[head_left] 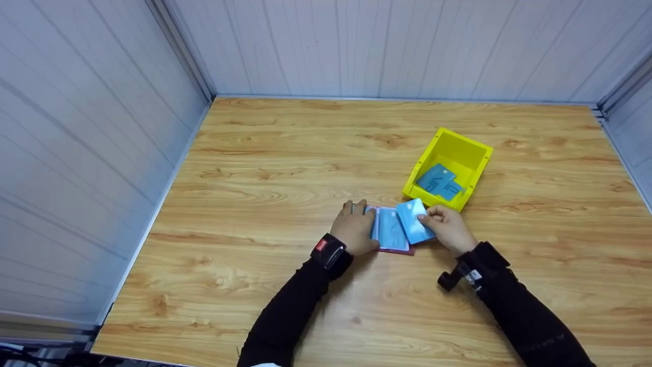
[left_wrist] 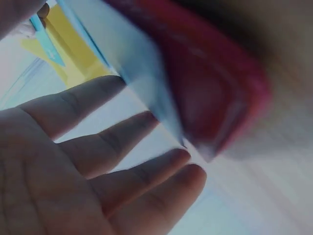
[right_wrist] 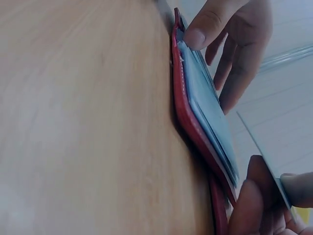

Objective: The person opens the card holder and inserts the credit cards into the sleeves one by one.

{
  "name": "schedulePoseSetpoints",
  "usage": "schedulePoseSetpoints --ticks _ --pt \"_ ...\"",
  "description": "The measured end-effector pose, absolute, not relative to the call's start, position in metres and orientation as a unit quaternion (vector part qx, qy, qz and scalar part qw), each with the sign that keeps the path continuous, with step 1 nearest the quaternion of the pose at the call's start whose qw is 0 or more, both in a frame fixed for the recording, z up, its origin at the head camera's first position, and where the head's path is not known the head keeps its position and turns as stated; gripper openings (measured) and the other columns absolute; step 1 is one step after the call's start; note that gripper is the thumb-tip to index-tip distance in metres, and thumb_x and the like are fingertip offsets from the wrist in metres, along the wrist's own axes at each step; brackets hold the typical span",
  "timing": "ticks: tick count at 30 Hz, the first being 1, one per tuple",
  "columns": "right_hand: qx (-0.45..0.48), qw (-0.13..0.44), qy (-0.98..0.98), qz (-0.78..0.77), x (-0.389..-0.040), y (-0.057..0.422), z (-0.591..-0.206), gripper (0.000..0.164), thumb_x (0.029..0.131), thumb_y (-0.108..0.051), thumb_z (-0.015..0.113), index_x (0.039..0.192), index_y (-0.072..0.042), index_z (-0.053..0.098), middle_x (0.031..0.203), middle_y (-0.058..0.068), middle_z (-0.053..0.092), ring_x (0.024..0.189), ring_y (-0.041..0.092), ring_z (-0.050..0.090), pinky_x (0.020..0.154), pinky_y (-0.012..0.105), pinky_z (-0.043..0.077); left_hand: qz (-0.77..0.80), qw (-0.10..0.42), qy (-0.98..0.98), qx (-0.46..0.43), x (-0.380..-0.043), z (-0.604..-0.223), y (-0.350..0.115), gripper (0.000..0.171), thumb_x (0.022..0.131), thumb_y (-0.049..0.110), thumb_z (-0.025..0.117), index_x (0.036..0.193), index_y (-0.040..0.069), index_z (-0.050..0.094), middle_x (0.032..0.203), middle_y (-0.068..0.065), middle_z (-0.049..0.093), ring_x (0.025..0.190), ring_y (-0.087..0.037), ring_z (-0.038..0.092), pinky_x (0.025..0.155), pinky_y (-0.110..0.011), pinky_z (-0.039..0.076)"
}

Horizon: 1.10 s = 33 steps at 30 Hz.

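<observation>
A red-covered card holder (head_left: 392, 232) with clear sleeves lies spread on the table, a blue card showing in its right-hand sleeve. My left hand (head_left: 354, 232) rests across its left part. In the left wrist view that hand's fingers (left_wrist: 107, 142) stretch out fairly straight, tips at the sleeve edges beside the red cover (left_wrist: 210, 93). The right wrist view has its thumb (right_wrist: 205, 27) pressing the sleeves near the fold. Between thumb and fingers, my right hand (head_left: 451, 229) pinches a light blue card (head_left: 413, 219), tilted over the holder's right edge.
Just behind the right hand, a yellow bin (head_left: 451, 153) stands on the wood-grain table (head_left: 285, 168). Several blue cards (head_left: 439, 181) lie inside it. White panel walls (head_left: 326, 51) border the table at the back and sides.
</observation>
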State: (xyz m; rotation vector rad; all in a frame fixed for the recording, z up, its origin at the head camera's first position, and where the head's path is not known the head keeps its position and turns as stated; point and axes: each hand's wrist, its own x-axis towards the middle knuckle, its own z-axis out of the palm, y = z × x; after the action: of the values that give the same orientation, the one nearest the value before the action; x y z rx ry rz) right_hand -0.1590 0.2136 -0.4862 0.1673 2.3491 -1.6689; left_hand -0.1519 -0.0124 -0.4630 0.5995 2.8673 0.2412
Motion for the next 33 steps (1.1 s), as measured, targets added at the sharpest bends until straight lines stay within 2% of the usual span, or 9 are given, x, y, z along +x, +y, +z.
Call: schedulePoseSetpoints --ticks 4,8,10,14,19,24,28,33 --pt "0.061 0.124 0.793 -0.594 -0.158 0.214 -0.487 0.018 0.088 -0.019 0.061 0.086 -0.004 0.052 0.060 -0.009 0.052 0.057 0.002 0.049 0.054 0.017 0.040 0.094 0.106 0.968 0.209 -0.150 -0.460 -0.001 0.084 0.074 0.053 0.066 0.137 0.004 0.040 0.143 -0.015 0.037 0.133 -0.034 0.031 0.109 -0.041 0.026" --pt "0.059 0.133 0.783 -0.605 -0.157 0.215 -0.486 0.017 0.089 -0.018 0.060 0.088 -0.003 0.051 0.062 -0.008 0.054 0.059 0.002 0.051 0.055 0.017 0.042 0.108 0.116 0.964 0.215 -0.147 -0.460 0.015 0.080 0.077 0.053 0.064 0.136 0.003 0.042 0.141 -0.013 0.040 0.133 -0.025 0.034 0.104 -0.036 0.035" --pt "0.060 0.138 0.783 -0.604 -0.157 0.215 -0.486 0.018 0.089 -0.019 0.059 0.090 -0.002 0.051 0.062 -0.008 0.054 0.060 0.002 0.052 0.056 0.017 0.043 0.105 0.120 0.963 0.216 -0.146 -0.462 0.022 0.080 0.078 0.053 0.064 0.136 0.002 0.042 0.142 -0.014 0.040 0.133 -0.024 0.035 0.102 -0.037 0.039" --pt "0.061 0.139 0.784 -0.602 -0.157 0.215 -0.487 0.020 0.089 -0.021 0.059 0.091 -0.003 0.051 0.062 -0.008 0.055 0.061 0.002 0.053 0.058 0.017 0.043 0.090 0.114 0.968 0.206 -0.145 -0.465 0.031 0.091 0.073 0.062 0.063 0.137 0.002 0.039 0.142 -0.016 0.038 0.132 -0.027 0.036 0.097 -0.038 0.043" --pt "0.053 0.134 0.781 -0.608 -0.157 0.215 -0.486 0.018 0.089 -0.019 0.059 0.090 -0.002 0.052 0.065 -0.009 0.060 0.063 0.002 0.055 0.059 0.017 0.045 0.065 0.077 0.973 0.208 -0.143 -0.468 0.037 0.099 0.068 0.069 0.062 0.136 0.001 0.040 0.135 -0.016 0.044 0.123 -0.026 0.042 0.088 -0.032 0.049" --pt "0.047 0.128 0.777 -0.614 -0.157 0.214 -0.487 0.016 0.090 -0.017 0.057 0.088 -0.003 0.051 0.063 -0.008 0.055 0.061 0.002 0.054 0.058 0.017 0.044 0.088 0.075 0.971 0.209 -0.144 -0.468 0.035 0.097 0.068 0.066 0.064 0.135 0.000 0.041 0.131 -0.015 0.046 0.117 -0.024 0.042 0.087 -0.030 0.049" --pt "0.052 0.134 0.782 -0.607 -0.157 0.215 -0.486 0.017 0.091 -0.019 0.056 0.090 -0.003 0.050 0.064 -0.008 0.056 0.061 0.002 0.053 0.057 0.018 0.044 0.135 0.105 0.964 0.202 -0.145 -0.463 0.031 0.095 0.070 0.062 0.065 0.138 0.001 0.038 0.135 -0.016 0.043 0.123 -0.027 0.040 0.094 -0.035 0.045" --pt "0.052 0.145 0.802 -0.578 -0.159 0.220 -0.483 0.023 0.092 -0.024 0.055 0.095 -0.002 0.051 0.068 -0.008 0.056 0.062 0.003 0.052 0.059 0.019 0.044 0.186 0.132 0.954 0.196 -0.143 -0.456 0.025 0.083 0.078 0.049 0.060 0.140 0.000 0.034 0.140 -0.019 0.040 0.128 -0.032 0.038 0.103 -0.039 0.036"
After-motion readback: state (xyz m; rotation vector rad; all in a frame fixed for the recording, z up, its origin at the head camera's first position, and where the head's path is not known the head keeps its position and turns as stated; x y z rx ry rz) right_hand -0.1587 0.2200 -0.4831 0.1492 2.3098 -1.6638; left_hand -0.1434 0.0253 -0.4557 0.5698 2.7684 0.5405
